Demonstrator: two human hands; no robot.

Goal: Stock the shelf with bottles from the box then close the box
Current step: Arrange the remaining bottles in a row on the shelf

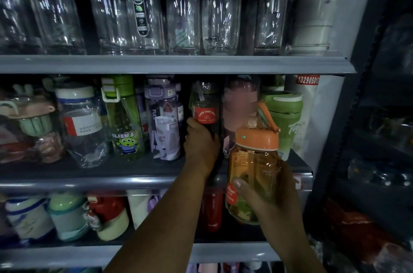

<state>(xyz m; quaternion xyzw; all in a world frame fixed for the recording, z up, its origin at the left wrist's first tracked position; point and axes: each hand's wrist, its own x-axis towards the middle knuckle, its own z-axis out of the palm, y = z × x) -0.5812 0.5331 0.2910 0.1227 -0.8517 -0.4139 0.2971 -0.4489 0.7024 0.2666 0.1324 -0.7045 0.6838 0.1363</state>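
Plastic of the orange bottle seems light, smooth, maybe slippery; my right hand wraps its lower body, left hand grips a dark bottle on the shelf.

Orange bottle: translucent plastic body, glossy and smooth. Its lid is opaque orange plastic with a satin finish. The red sticker is glossy.

Dark bottle: tinted translucent plastic, glossy, with a red paper label.

Upper-tier tumblers: clear, glass-like and highly reflective. The collars look like bright metal.

Shelf edge: grey painted metal, smooth, with a dull sheen.

Clear bottle: wrapped in crinkled transparent film.

Purple bottle: translucent plastic with a printed paper insert.

White pipe: matt plastic, scuffed and stained.
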